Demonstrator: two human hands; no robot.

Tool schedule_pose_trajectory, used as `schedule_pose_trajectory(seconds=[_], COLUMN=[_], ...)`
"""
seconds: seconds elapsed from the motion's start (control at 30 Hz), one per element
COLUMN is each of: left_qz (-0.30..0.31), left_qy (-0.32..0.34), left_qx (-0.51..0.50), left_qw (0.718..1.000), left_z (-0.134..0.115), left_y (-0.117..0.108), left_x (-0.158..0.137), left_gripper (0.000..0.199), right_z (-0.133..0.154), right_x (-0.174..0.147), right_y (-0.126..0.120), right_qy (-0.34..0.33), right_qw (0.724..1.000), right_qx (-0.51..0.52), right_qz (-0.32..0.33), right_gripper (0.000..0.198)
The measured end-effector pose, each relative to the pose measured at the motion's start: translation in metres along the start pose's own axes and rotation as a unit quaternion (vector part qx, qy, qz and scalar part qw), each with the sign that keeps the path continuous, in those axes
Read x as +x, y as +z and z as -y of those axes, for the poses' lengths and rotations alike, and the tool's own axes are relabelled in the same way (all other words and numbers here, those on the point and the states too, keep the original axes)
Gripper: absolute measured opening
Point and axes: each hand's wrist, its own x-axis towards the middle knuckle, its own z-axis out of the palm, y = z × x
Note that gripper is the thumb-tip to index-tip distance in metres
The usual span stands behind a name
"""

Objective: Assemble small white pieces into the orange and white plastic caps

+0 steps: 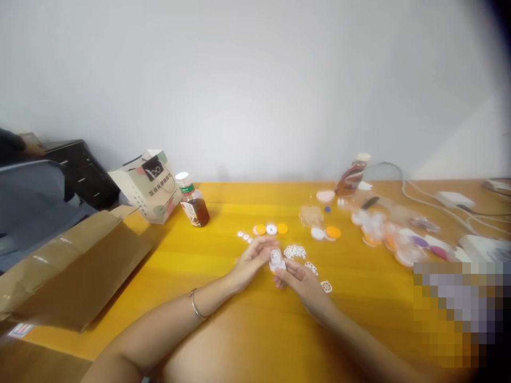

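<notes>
Both my hands meet at the middle of the yellow table (223, 298). My left hand (255, 258) and my right hand (297, 276) together pinch a small white plastic piece (275, 259) between their fingertips. A thin bangle circles my left wrist. Several white lattice-like pieces (295, 251) lie just beyond and to the right of my fingers. Small round discs, orange and white (271, 229), sit a little farther back.
A brown-liquid bottle (194, 205) and a printed paper bag (149, 186) stand at the back left, beside an open cardboard box (75, 266). Another bottle (351, 178), a heap of plastic parts (395, 236) and cables (431, 205) fill the right.
</notes>
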Motion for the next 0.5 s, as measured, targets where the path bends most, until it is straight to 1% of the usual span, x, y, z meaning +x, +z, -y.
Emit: schedule_pose_trajectory(seconds=[0.07,0.13,0.3,0.5], left_qz=[-0.009,-0.004,0.022,0.046], left_qy=[-0.011,-0.022,-0.007,-0.013], left_qx=[0.036,0.054,0.047,0.054], left_qw=[0.999,0.998,0.999,0.997], left_z=[-0.001,-0.002,-0.01,-0.015], left_y=[0.001,0.003,0.009,0.009], left_x=[-0.001,-0.002,-0.006,-0.009], left_gripper=[0.035,0.034,0.036,0.036], right_z=[-0.001,-0.001,0.004,0.008], right_x=[0.0,0.0,-0.004,-0.009], right_y=[-0.001,-0.001,0.003,0.009], right_qy=[-0.006,-0.012,-0.014,-0.015], right_qw=[1.0,1.0,1.0,1.0], right_qx=[-0.008,-0.016,-0.009,0.003], right_qz=[0.006,0.013,0.019,0.011], right_gripper=[0.022,0.02,0.023,0.026])
